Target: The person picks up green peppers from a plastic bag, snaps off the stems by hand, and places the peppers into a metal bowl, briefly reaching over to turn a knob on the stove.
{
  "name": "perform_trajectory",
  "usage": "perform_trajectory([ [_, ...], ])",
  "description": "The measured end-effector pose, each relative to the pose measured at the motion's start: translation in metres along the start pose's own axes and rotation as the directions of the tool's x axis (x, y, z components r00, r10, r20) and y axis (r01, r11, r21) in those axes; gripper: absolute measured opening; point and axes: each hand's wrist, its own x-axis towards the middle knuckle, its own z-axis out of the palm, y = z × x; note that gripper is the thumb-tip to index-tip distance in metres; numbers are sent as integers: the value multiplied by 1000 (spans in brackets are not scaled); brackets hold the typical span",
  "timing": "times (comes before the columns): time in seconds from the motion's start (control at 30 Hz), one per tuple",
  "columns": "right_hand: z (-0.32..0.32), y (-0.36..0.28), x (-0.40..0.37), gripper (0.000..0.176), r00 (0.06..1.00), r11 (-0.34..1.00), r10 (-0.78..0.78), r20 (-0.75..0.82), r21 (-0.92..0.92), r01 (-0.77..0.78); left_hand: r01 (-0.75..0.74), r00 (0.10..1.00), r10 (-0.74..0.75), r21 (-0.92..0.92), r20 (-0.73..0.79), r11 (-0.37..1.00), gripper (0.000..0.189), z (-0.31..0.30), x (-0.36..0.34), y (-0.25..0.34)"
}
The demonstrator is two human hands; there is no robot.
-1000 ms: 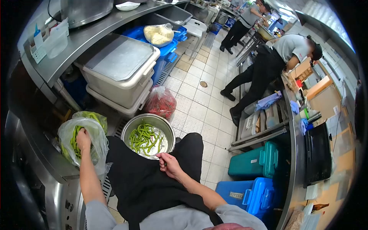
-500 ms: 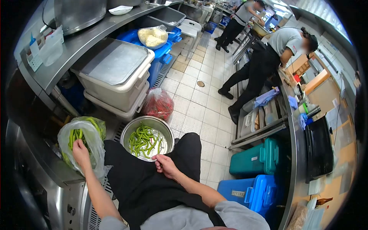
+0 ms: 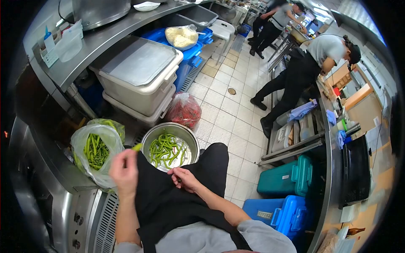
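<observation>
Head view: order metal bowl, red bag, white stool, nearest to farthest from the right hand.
1. Metal bowl, just ahead of the right hand.
2. Red bag, on the floor beyond the bowl.
3. White stool, far up the aisle.

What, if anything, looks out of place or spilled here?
Nothing is spilled. Oddly for food, the metal bowl of green chillies and the bag of red chillies appear to sit on the floor. The left hand holds one green chilli.
</observation>
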Motion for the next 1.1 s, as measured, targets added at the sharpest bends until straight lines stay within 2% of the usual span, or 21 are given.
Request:
perform_trajectory([
  [0.03, 2, 5, -4, 36, 1000, 1000, -4, 3, -4, 4, 8, 997, -4, -59, 74, 998, 7, 14, -9, 3],
  [0.1, -3, -4, -6, 39, 1000, 1000, 7, 31, 6, -7, -200, 946, 205, -49, 251, 979, 8, 38, -33, -9],
  [0.17, -6, -5, -11, 43, 995, 989, 2, 96, 147, -16, -198, 873, 207, -67, 441, 978, 8, 53, -64, -13],
  [0.23, -13, -1, -10, 42, 996, 960, 13, 88, 279, -37, -235, 792, 278, -148, 544, 961, 10, 61, -84, -16],
  [0.27, -18, 2, -9, 41, 997, 946, -14, 78, 323, -12, -289, 764, 311, -132, 565, 948, 13, 64, -90, -14],
  [0.3, -26, 8, -5, 41, 988, 940, -62, 139, 342, 11, -281, 754, 306, -136, 581, 950, 13, 64, -93, -12],
  [0.37, -14, -4, -14, 39, 987, 936, -122, 104, 343, 79, -378, 723, 382, -133, 576, 916, 17, 63, -87, -7],
  [0.43, -11, -7, -12, 34, 988, 958, -152, -14, 243, 150, -374, 686, 362, -120, 631, 919, 23, 56, -79, 3],
  [0.5, -12, -3, -11, 33, 986, 971, -162, -21, 173, 164, -308, 687, 332, -155, 646, 939, 27, 53, -71, 6],
  [0.57, -5, -8, -16, 30, 992, 983, -126, -1, 133, 125, -311, 735, 318, -119, 598, 943, 31, 60, -58, 0],
  [0.63, -15, 6, -10, 29, 971, 984, -146, 192, -75, 163, -425, 692, 394, -100, 605, 900, 29, 68, -44, 0],
  [0.67, -8, 3, -15, 27, 971, 986, -152, 184, -38, 161, -424, 687, 397, -107, 609, 899, 29, 72, -46, -12],
  [0.73, -8, -5, -20, 27, 976, 990, -139, 168, 14, 138, -285, 491, 394, -284, 777, 915, 24, 80, -53, -46],
  [0.77, -9, -6, -22, 26, 980, 992, -116, 163, 66, 107, -276, 485, 381, -276, 787, 921, 24, 79, -53, -43],
  [0.83, -12, -5, -24, 25, 996, 998, -68, 61, -12, 69, -34, 431, 124, -121, 894, 992, 21, 73, -52, -39],
  [0.87, -14, -2, -22, 25, 996, 996, -80, 42, -29, 81, -86, 504, 173, -150, 846, 985, 21, 72, -51, -33],
  [0.9, -15, -4, -24, 26, 993, 988, -106, 49, -110, 111, -130, 499, 156, -104, 852, 986, 21, 68, -48, -28],
  [0.93, -13, -8, -24, 27, 990, 991, -119, 77, -45, 122, -147, 538, 120, -48, 834, 988, 22, 67, -49, -26],
  [0.97, -6, -13, -25, 28, 994, 993, -104, 31, -52, 106, -78, 556, 26, 21, 831, 997, 23, 64, -46, -22],
  [1.0, -5, -16, -27, 27, 992, 993, -106, 72, -50, 110, -104, 577, 5, 67, 816, 992, 25, 63, -46, -22],
  [1.1, 0, -17, -24, 26, 988, 985, -95, 124, -130, 111, -166, 641, 43, 83, 766, 983, 26, 58, -54, -26],
])
